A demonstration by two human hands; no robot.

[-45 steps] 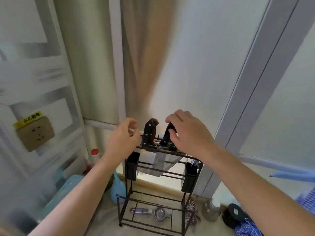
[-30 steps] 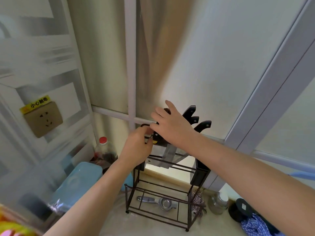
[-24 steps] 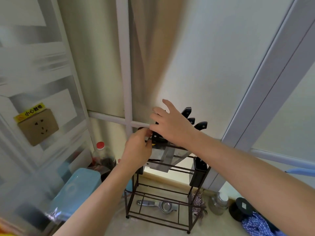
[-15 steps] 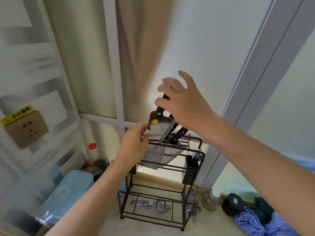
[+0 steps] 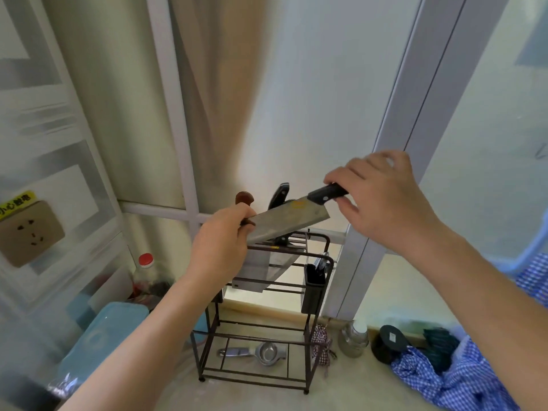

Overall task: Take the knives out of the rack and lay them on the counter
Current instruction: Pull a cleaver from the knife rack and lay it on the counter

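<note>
A dark wire knife rack (image 5: 314, 295) stands on the pale counter (image 5: 350, 390) against the wall. My right hand (image 5: 382, 197) grips the black handle of a wide cleaver (image 5: 287, 223), which hangs tilted above the rack, clear of its slots. My left hand (image 5: 222, 241) is closed around a brown-handled knife (image 5: 244, 200) that sits in the rack's left side, and its fingers touch the cleaver's blade tip. A black-handled knife (image 5: 280, 194) stands in the rack behind the cleaver. More blades (image 5: 261, 268) hang under the top rail.
A metal squeezer (image 5: 255, 351) lies on the rack's bottom shelf. A blue lidded box (image 5: 100, 336) and a red-capped bottle (image 5: 145, 268) stand to the left. To the right are a small jar (image 5: 354, 339), a black round lid (image 5: 388, 342) and blue checked cloth (image 5: 456, 381).
My right hand has drawn the cleaver up out of the rack and swung it to the right, blade now nearly level. My left hand has stayed at the rack's left side.
</note>
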